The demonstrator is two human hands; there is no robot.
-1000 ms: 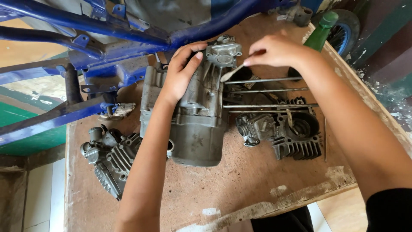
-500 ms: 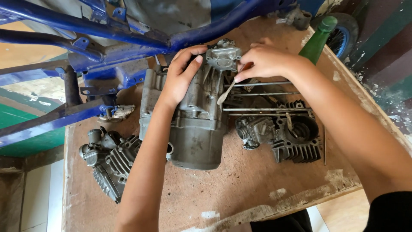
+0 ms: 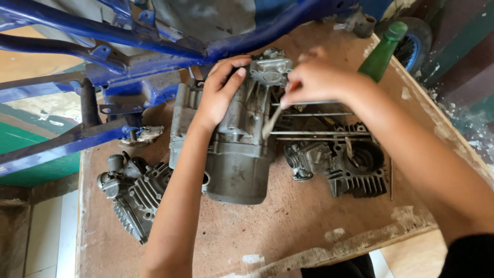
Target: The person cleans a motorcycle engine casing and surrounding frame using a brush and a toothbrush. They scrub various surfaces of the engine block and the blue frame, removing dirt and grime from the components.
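A grey engine crankcase (image 3: 234, 164) stands on a brown wooden board (image 3: 288, 231). My left hand (image 3: 218, 92) lies on its top, fingers wrapped over the upper edge next to a small grey carburettor-like part (image 3: 271, 69). My right hand (image 3: 316, 80) grips a thin flat tool (image 3: 271, 123) whose tip points down at the case's right side. Several long steel studs (image 3: 319, 134) stick out to the right from the crankcase.
A finned cylinder with loose parts (image 3: 355, 162) lies right of the case. Another finned head with a carburettor (image 3: 131, 193) lies at the left. A blue tube frame (image 3: 128, 46) spans the back. A green bottle (image 3: 381, 51) stands at the far right edge.
My right hand has moved left toward the crankcase top, bringing the thin tool against its right side. My left hand has stayed on the case.
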